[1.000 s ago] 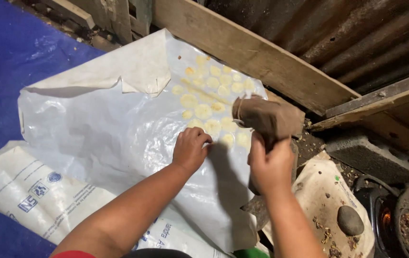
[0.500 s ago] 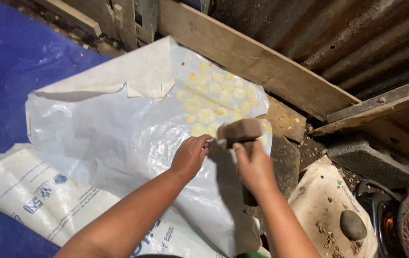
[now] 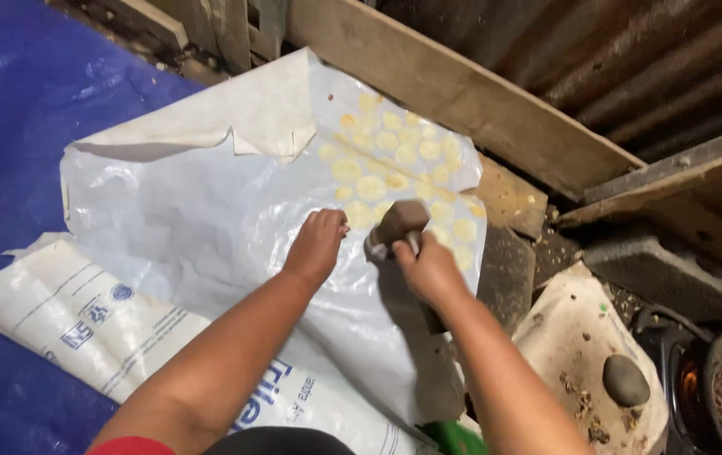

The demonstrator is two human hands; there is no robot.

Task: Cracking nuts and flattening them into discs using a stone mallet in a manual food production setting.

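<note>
The right hand [image 3: 428,268], gripping the wooden mallet [image 3: 399,226], has swung it down onto the plastic sheet [image 3: 209,211]; left hand [image 3: 317,243] presses curled beside the flattened yellow discs [image 3: 394,168].

A right hand [image 3: 428,268] grips a wooden mallet [image 3: 396,227] over a white plastic sheet [image 3: 209,211] dotted with flattened yellow discs [image 3: 394,168] — the left hand [image 3: 317,244] presses the sheet just beside the mallet's head.

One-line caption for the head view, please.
Right hand grips a mallet beside flattened yellow discs; left hand presses the plastic sheet.
</note>
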